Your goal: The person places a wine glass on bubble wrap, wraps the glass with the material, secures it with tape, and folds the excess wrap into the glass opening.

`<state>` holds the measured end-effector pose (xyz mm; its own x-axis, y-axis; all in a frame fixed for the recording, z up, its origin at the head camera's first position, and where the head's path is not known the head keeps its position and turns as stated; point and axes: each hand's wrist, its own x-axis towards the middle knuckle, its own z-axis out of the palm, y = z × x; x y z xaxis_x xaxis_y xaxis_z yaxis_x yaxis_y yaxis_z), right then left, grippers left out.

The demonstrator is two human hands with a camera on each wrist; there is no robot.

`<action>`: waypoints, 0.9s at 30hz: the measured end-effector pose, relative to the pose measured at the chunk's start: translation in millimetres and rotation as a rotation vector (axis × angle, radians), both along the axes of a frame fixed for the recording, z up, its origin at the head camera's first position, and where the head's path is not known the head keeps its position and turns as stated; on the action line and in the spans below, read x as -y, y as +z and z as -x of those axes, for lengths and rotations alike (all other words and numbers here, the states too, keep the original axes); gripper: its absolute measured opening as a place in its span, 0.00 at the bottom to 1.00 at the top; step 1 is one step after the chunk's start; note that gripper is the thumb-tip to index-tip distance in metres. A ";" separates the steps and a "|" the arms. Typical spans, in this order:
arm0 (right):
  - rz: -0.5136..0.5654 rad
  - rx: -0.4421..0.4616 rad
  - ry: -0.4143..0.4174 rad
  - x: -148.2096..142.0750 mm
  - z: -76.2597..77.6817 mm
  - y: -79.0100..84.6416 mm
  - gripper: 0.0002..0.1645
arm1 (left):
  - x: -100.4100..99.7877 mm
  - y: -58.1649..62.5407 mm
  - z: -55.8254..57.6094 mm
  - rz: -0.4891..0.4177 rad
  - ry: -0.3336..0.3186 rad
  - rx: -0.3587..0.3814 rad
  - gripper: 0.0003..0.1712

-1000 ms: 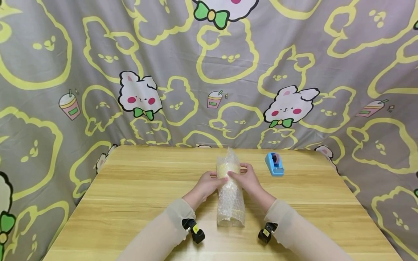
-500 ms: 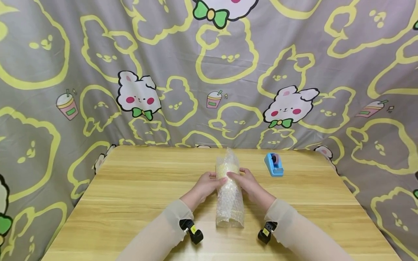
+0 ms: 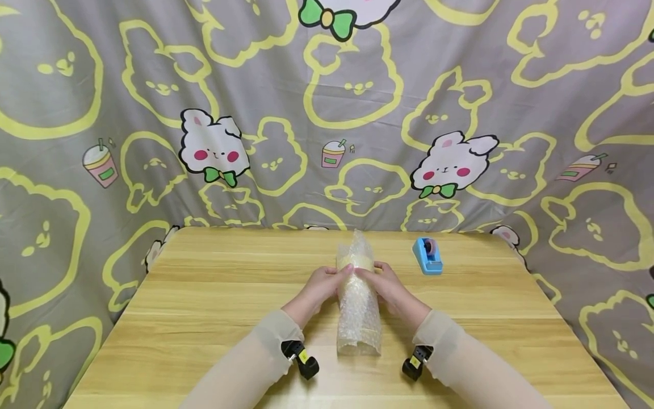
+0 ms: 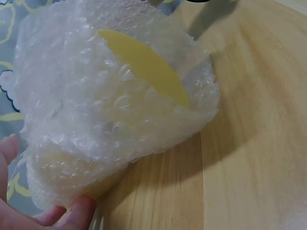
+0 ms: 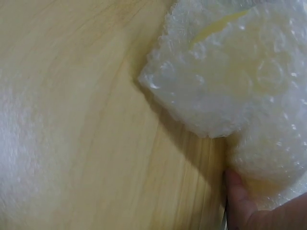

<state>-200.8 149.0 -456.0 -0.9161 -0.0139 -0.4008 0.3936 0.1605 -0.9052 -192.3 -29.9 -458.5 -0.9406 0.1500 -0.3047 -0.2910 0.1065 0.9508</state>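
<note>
A tube-shaped bundle of clear bubble wrap lies lengthwise on the table, pointing away from me. Through its loose near end, the left wrist view shows a yellow object with a curved edge; what it is stays hidden by the wrap. My left hand grips the bundle's left side, thumb on top and fingers round the side. From the right, my right hand holds it in the same way. Both thumbs meet on top of the wrap, near its far part. The undersides of the fingers are mostly hidden.
A blue tape dispenser with a pinkish roll stands at the back right of the wooden table. Behind the table hangs a grey curtain printed with cartoon rabbits.
My left thumb has slid a little farther up the wrap, toward the right thumb. Both hands keep their hold and the bundle stays nearly in place. The head view has shifted slightly.
</note>
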 end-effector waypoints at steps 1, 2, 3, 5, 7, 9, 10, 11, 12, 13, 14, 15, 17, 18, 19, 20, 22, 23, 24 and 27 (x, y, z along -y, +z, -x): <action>-0.002 0.000 0.003 0.0 0.0 0.4 0.51 | -0.7 1.0 -0.1 0.026 0.010 -0.012 0.48; -0.003 0.000 0.005 0.1 0.0 0.7 0.52 | -1.6 1.8 -0.2 0.058 0.018 -0.029 0.48; -0.001 -0.002 0.006 0.2 -0.1 1.1 0.52 | -2.4 2.5 0.0 0.090 0.024 -0.047 0.48; 0.001 -0.003 0.006 0.0 -0.4 1.4 0.51 | -4.3 3.6 0.4 0.127 0.033 -0.072 0.46; 0.009 -0.002 0.003 -0.1 -0.4 1.2 0.51 | -5.7 3.1 1.1 0.162 0.040 -0.095 0.44; 0.015 -0.001 0.003 -0.1 -0.6 1.0 0.51 | -6.7 1.7 1.9 0.186 0.047 -0.107 0.42; 0.016 -0.001 0.004 -0.1 -0.6 1.0 0.51 | -6.9 1.1 2.2 0.191 0.050 -0.111 0.41; 0.016 0.000 0.006 -0.1 -0.6 0.9 0.51 | -7.0 0.5 2.3 0.197 0.054 -0.114 0.40; 0.017 0.000 0.008 -0.1 -0.6 0.8 0.52 | -7.2 0.2 2.2 0.203 0.058 -0.118 0.40; 0.017 -0.001 0.011 0.2 -0.7 0.9 0.52 | -7.0 0.1 1.9 0.206 0.060 -0.121 0.40; 0.016 -0.002 0.012 0.4 -0.8 1.1 0.52 | -6.8 -0.2 1.9 0.205 0.062 -0.122 0.40; 0.016 -0.002 0.013 0.5 -0.9 1.0 0.52 | -6.7 -0.4 1.8 0.204 0.063 -0.121 0.40; 0.018 -0.002 0.010 0.7 -0.9 0.9 0.52 | -6.4 -0.8 1.6 0.202 0.063 -0.125 0.40; 0.020 -0.001 0.007 0.7 -0.9 0.6 0.52 | -6.4 -0.7 1.3 0.201 0.063 -0.126 0.39; 0.021 0.000 0.006 0.8 -0.9 0.8 0.52 | -6.3 -1.0 1.3 0.199 0.064 -0.126 0.39; 0.022 0.002 0.005 0.8 -0.9 0.6 0.51 | -6.2 -1.2 1.3 0.199 0.064 -0.126 0.39; 0.026 0.004 0.003 0.9 -0.9 0.7 0.51 | -6.2 -0.7 0.7 0.195 0.063 -0.129 0.38; 0.028 0.005 0.004 0.9 -0.9 0.8 0.51 | -6.2 -0.4 0.5 0.192 0.064 -0.129 0.37; 0.033 0.007 0.004 0.7 -0.9 0.7 0.50 | -6.3 -0.2 0.5 0.188 0.064 -0.127 0.36; 0.037 0.008 0.010 0.0 -1.0 0.7 0.50 | -6.1 0.3 0.9 0.174 0.064 -0.122 0.34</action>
<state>-199.9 149.0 -455.3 -0.9124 -0.0379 -0.4076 0.3999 0.1306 -0.9072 -193.2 -23.8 -458.2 -0.9779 0.0443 -0.2042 -0.1864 0.2573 0.9482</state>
